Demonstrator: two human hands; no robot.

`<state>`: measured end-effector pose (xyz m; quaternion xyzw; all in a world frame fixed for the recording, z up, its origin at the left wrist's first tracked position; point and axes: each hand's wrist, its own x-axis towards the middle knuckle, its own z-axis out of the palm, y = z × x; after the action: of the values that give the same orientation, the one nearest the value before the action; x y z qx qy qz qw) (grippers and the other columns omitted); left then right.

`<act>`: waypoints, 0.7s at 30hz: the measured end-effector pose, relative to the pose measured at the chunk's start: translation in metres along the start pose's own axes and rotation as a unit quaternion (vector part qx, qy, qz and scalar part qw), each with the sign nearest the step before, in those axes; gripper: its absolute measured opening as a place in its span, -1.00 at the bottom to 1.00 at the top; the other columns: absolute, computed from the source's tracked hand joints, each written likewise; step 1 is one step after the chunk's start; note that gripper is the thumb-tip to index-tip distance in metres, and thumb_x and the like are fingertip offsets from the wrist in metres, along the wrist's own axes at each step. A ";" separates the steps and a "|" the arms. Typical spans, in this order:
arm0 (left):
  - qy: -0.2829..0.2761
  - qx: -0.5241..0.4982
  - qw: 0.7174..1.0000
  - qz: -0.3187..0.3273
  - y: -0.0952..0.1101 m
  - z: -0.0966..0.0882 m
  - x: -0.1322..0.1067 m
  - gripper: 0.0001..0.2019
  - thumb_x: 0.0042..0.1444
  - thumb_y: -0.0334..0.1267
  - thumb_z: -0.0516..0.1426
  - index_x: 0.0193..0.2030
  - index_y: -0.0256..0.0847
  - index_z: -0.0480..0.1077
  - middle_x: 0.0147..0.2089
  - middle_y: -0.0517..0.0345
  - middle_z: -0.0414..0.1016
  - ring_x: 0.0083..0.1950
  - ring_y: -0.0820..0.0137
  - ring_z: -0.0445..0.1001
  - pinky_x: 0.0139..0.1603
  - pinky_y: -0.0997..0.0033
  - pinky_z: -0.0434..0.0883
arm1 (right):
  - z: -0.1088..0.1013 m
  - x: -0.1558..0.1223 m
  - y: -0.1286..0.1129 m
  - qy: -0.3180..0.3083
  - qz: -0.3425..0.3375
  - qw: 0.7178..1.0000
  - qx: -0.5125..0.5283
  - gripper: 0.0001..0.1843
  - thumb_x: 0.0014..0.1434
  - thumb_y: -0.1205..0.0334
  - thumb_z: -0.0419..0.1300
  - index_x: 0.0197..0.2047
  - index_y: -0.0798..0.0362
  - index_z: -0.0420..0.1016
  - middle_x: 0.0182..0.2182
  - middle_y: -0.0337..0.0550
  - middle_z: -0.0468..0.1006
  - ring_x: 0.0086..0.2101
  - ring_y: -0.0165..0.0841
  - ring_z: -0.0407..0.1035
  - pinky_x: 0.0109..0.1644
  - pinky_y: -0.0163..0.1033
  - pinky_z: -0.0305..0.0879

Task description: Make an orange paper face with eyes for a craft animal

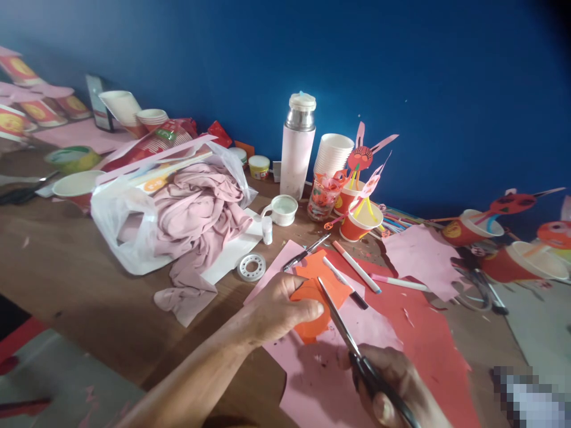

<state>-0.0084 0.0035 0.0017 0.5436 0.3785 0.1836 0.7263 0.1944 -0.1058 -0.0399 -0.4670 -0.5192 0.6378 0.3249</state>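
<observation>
My left hand (281,309) pinches a piece of orange paper (319,291), holding it just above the table. My right hand (392,386) grips a pair of black-handled scissors (343,324); the blades point up and away, with their edges in the orange paper. Beneath both hands lie pink paper sheets (330,368) and a red sheet (428,339) on the wooden table (89,279).
Pens and markers (357,267) lie just beyond the paper. Further back stand a thermos (297,145), stacked white cups (332,154), decorated red paper cups (361,220), a small white cup (283,209), a tape roll (251,266), and a plastic bag with pink cloth (187,214). A blue wall runs behind.
</observation>
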 end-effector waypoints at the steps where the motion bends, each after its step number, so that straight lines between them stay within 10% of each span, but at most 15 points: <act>1: -0.001 0.001 1.000 0.001 -0.001 0.000 0.000 -0.86 -0.09 -0.22 0.10 -0.52 -0.26 0.32 -0.61 0.29 0.19 -0.57 0.54 0.14 -0.55 0.51 0.11 | 0.000 0.001 0.000 -0.003 0.003 1.000 0.004 -0.40 -0.07 -0.25 0.15 -0.24 0.16 0.45 -0.68 -0.35 0.14 -0.67 -0.54 -0.02 -0.62 -0.40 -0.10; 21: -0.049 -0.038 0.998 0.005 -0.003 0.002 0.004 -0.86 -0.15 -0.28 0.09 -0.59 -0.25 0.19 -0.58 0.31 0.11 -0.54 0.55 0.10 -0.53 0.51 0.05 | 0.005 0.005 -0.012 -0.013 0.019 0.999 0.048 -0.43 -0.14 -0.30 0.18 -0.44 0.12 0.36 -0.70 -0.35 0.19 -0.68 -0.58 -0.01 -0.63 -0.42 -0.12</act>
<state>-0.0046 0.0037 -0.0027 0.5256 0.3321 0.1744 0.7635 0.1868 -0.1006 -0.0293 -0.4524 -0.4829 0.6743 0.3277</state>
